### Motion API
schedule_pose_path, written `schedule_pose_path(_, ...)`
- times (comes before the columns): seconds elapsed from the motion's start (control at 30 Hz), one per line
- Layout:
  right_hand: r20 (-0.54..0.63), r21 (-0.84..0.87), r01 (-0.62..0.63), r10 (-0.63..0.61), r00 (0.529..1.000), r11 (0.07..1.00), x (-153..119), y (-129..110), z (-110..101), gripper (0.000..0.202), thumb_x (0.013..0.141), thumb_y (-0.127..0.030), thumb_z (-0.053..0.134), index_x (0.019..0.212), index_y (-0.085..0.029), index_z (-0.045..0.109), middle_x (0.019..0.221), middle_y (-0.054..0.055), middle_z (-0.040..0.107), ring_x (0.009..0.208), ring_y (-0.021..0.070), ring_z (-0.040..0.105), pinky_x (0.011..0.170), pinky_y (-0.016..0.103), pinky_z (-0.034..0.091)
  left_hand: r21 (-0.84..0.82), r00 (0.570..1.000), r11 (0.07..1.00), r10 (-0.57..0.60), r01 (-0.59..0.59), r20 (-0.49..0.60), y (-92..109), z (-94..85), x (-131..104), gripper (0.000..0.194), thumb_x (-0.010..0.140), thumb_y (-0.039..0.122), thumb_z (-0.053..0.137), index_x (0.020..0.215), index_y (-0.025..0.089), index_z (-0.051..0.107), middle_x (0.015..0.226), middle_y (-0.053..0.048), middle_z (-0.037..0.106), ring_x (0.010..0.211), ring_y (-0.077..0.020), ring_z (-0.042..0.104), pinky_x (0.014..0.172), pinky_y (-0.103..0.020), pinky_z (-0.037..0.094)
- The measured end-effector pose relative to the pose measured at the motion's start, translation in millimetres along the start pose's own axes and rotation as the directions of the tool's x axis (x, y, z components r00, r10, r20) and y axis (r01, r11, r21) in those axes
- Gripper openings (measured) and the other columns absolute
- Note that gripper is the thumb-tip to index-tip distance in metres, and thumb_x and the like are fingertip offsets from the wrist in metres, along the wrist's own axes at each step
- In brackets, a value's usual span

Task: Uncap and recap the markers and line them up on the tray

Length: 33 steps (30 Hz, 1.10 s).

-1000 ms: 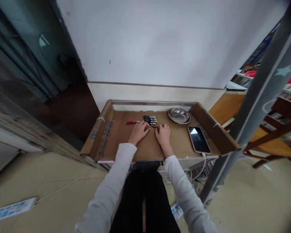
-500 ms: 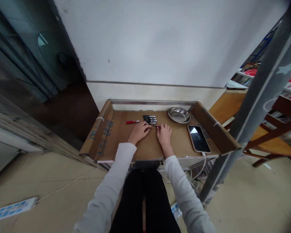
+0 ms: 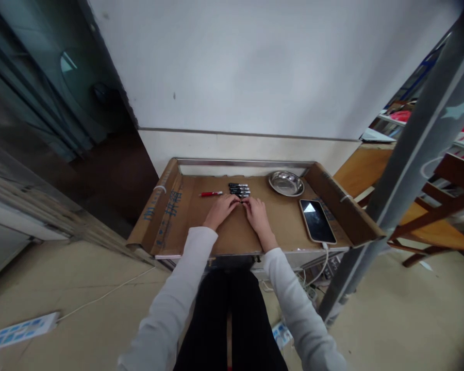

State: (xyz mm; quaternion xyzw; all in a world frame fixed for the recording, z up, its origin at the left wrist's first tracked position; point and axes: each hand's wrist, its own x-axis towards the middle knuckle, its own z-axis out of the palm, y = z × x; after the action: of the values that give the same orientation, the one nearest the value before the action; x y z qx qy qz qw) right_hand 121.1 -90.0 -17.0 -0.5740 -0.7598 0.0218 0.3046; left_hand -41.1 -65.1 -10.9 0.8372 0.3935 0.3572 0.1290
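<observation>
My left hand (image 3: 221,208) is closed, its fingertips pinching one end of what looks like a black marker (image 3: 242,202), mostly hidden by fingers. From the other side my right hand (image 3: 257,214) pinches the same thing, the fingertips of both hands almost meeting. Just beyond them, several black markers (image 3: 238,188) lie side by side in a row. A red marker (image 3: 211,194) with a whitish end rests left of that row, near my left hand.
Brown cardboard (image 3: 232,234) with raised sides lines the table. A round steel dish (image 3: 286,183) stands at the back right. In front of it lies a phone (image 3: 317,221) with a white cable (image 3: 325,263). A grey metal post (image 3: 400,170) rises at the right, beside a wooden chair (image 3: 429,232).
My right hand has moved left, closing the gap to my left hand. The dark thin piece that showed between the hands is now mostly covered by fingers.
</observation>
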Motion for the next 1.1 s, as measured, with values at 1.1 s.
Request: schedule_pose_path(1.1,-0.129,-0.084,-0.074,0.063,0.990,0.994,-5.2,-1.8,-9.2,0.029,0.091,-0.023,0.032,0.110,-0.017,0.054,0.102,0.011,0.063,0.093,0.0209,0.053,0.082,0.034,0.036,0.196,0.999,0.980,-0.020,0.025,-0.030,2.8,-1.9,-1.8,0.022,0.087,0.029,0.050,0.107,0.024,0.058,0.104,-0.003,0.059,0.101,-0.0167,0.052,0.093,-0.034,0.030)
